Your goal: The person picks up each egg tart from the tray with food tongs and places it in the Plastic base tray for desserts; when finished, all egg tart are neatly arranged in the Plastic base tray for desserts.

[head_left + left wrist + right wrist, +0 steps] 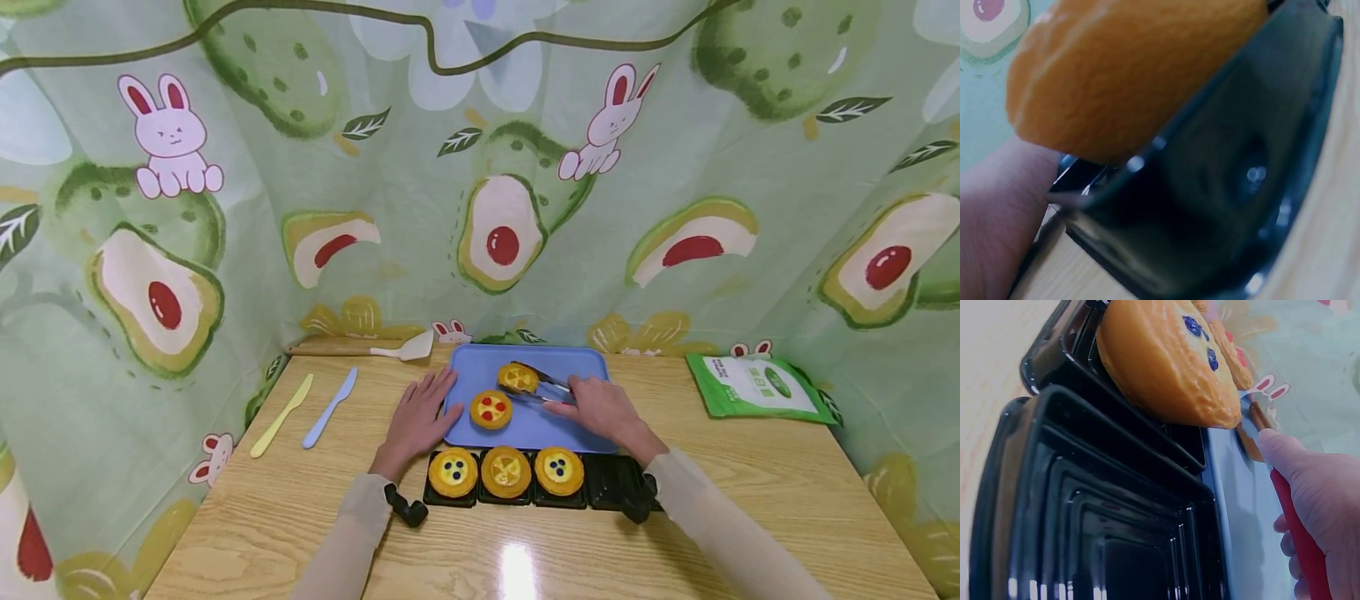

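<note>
My right hand [607,410] grips tongs [1300,540] with a red handle. Their tips lie on either side of a tart [517,378] with yellow fruit pieces, over the blue tray [577,433]. Beside it on the tray is a tart [492,410] with red toppings. My left hand [420,421] rests at the tray's left edge, fingers extended. In front, two blueberry tarts [453,472] [559,471] flank a yellow-fruit tart [506,472], each in a black plastic box. Another black box [1129,550] shows its ridged inside below my right wrist.
To the left lie a yellow knife [282,417] and a blue knife [330,408]. A white spatula [412,346] with a wooden handle lies along the back. At the right is a green and white packet [761,387]. A patterned curtain [390,167] encloses the table [750,500].
</note>
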The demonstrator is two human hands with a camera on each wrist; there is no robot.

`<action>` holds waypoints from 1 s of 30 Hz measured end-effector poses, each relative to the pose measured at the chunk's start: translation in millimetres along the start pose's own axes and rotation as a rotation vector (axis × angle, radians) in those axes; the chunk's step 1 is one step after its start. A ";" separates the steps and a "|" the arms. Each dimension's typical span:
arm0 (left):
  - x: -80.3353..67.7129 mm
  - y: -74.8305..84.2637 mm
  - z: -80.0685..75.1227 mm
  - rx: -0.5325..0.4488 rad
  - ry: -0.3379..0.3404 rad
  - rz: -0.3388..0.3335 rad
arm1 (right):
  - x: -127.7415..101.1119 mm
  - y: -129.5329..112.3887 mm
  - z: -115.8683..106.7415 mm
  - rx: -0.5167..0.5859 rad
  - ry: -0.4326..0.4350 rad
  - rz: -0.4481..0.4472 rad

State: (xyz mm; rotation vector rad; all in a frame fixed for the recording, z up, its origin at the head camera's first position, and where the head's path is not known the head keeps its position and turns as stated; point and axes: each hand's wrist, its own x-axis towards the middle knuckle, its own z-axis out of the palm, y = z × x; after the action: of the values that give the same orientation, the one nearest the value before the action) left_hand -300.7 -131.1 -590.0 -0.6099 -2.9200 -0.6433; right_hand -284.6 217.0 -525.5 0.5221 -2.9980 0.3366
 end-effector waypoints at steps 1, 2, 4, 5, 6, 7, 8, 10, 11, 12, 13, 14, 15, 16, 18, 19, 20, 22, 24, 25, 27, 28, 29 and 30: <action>0.1 0.2 -0.2 0.000 0.000 -0.001 | -0.9 0.4 -0.4 0.001 0.001 0.000; 0.2 0.4 -0.3 0.000 0.001 -0.002 | -1.9 0.7 -0.8 0.002 0.001 0.003; 0.3 0.8 -0.7 -0.001 0.000 -0.005 | -3.7 1.3 -1.7 0.005 -0.002 0.008; 0.3 1.0 -1.0 -0.002 0.000 -0.005 | -4.6 1.4 -2.4 0.008 -0.003 0.011; 0.3 1.2 -1.2 -0.003 0.000 -0.005 | -5.6 1.6 -3.1 0.013 -0.005 0.015; 0.4 1.5 -1.5 -0.003 0.000 -0.005 | -6.6 1.7 -4.0 0.016 -0.007 0.021; 0.4 1.8 -1.8 -0.006 0.000 -0.004 | -7.7 1.9 -4.9 0.020 -0.006 0.024; 0.5 2.2 -2.3 -0.007 0.000 -0.005 | -10.1 2.5 -7.3 0.021 -0.004 0.030; 0.7 2.3 -2.3 -0.008 0.001 -0.005 | -11.4 2.7 -8.9 0.020 0.000 0.034; 0.7 2.2 -2.3 -0.008 0.002 -0.004 | -12.9 2.8 -10.9 0.020 0.003 0.039; 0.8 2.2 -2.2 -0.009 0.004 -0.003 | -14.4 2.9 -12.9 0.016 0.006 0.043; 0.9 2.1 -2.1 -0.008 0.004 -0.002 | -15.9 3.2 -14.7 0.012 0.009 0.045; 1.0 2.0 -1.9 -0.007 0.003 -0.002 | -17.6 3.5 -16.6 0.006 0.012 0.047; 1.1 2.0 -1.9 -0.008 0.003 -0.002 | -19.3 3.8 -18.8 0.004 0.014 0.050; 1.3 2.1 -2.0 -0.010 0.004 0.001 | -23.4 3.7 -23.8 -0.001 0.011 0.058; 1.5 2.4 -2.3 -0.012 0.004 0.001 | -25.6 3.7 -26.3 -0.002 0.010 0.059; 1.6 2.4 -2.4 -0.013 0.004 0.002 | -27.8 3.6 -28.7 -0.004 0.008 0.058; 1.9 2.6 -2.6 -0.017 0.006 0.003 | -33.1 3.3 -33.9 -0.002 0.005 0.065; 2.0 2.0 -2.0 -0.018 0.014 0.007 | -39.3 3.1 -37.7 -0.002 0.013 0.061; 1.5 1.7 -1.6 -0.015 0.015 0.007 | -42.8 3.1 -39.3 -0.001 0.015 0.059; 0.7 0.7 -0.3 -0.011 0.021 0.011 | -50.7 3.1 -42.1 0.000 0.028 0.059; 0.1 0.4 0.2 -0.010 0.021 0.011 | -54.7 3.2 -43.3 -0.003 0.034 0.058; -0.5 0.1 0.5 -0.012 0.024 0.013 | -58.8 3.2 -44.9 -0.001 0.038 0.058; -0.9 -0.2 0.8 -0.008 0.021 0.011 | -63.0 3.1 -46.9 0.002 0.041 0.057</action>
State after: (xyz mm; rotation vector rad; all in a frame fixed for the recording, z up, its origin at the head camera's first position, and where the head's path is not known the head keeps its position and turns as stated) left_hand -299.9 -131.3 -590.9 -0.6162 -2.8940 -0.6570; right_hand -224.6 251.0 -487.8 0.4249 -2.9773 0.3495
